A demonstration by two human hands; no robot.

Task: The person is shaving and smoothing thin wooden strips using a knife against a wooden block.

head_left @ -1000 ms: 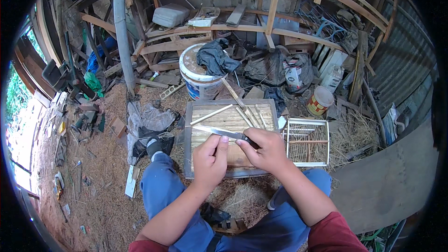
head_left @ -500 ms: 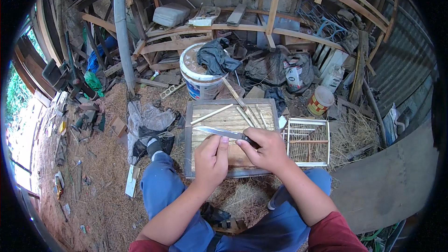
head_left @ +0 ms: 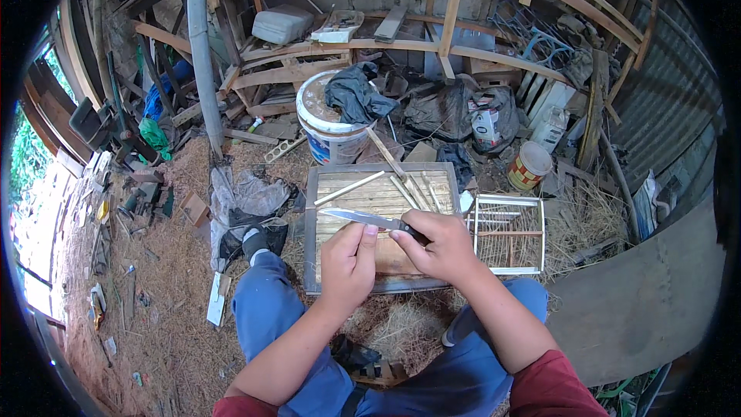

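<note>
My right hand [head_left: 441,247] is wrapped round the black handle of a knife [head_left: 361,217], its blade pointing left. Close beside it, my left hand [head_left: 347,264] is closed, with the thumb up against the blade; whatever its fingers pinch is hidden. Both hands are over a low slatted wooden board [head_left: 340,181] with a dark border. On its far part lies a pale thin stick [head_left: 351,188], with several more strips [head_left: 405,194] to the right. A small frame of thin wooden bars [head_left: 543,235], like a little cage, stands at the board's right side.
Beyond the board stands a white bucket [head_left: 332,133] with a dark cloth [head_left: 359,94] draped over it. A yellow and red tin [head_left: 530,166] sits at the right. Plastic sheeting [head_left: 245,197] lies left, among shavings. A large flat panel [head_left: 641,301] lies at lower right.
Hardly anything differs. The knife and both hands keep almost the same place, with only a very slight shift to the left.
</note>
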